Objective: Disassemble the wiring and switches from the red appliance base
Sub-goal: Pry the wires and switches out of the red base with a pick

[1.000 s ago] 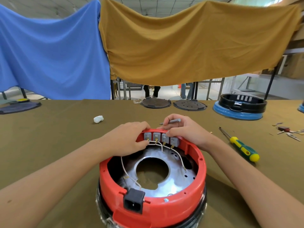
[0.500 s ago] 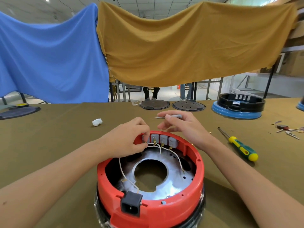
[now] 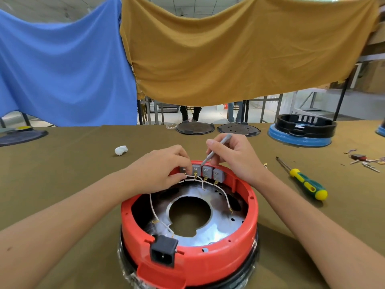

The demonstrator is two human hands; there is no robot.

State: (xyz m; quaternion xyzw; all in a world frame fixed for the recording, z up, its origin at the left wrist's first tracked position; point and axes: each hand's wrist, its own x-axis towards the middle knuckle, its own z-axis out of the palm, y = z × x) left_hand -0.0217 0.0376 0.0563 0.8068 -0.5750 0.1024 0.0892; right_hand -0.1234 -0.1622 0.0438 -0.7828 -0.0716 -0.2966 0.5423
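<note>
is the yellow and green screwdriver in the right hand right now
No, the yellow and green screwdriver lies on the table, apart from the right hand, which holds a thin grey tool instead.

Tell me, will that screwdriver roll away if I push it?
Probably a little: the screwdriver has a rounded handle and lies flat on the cloth. The soft cloth would likely slow it. It looks stiff, so it should not bend.

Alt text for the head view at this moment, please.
A right hand holds a thin grey tool at the grey switches on a red appliance base, while the left hand pinches the leftmost switch. A screwdriver lies right.
</note>
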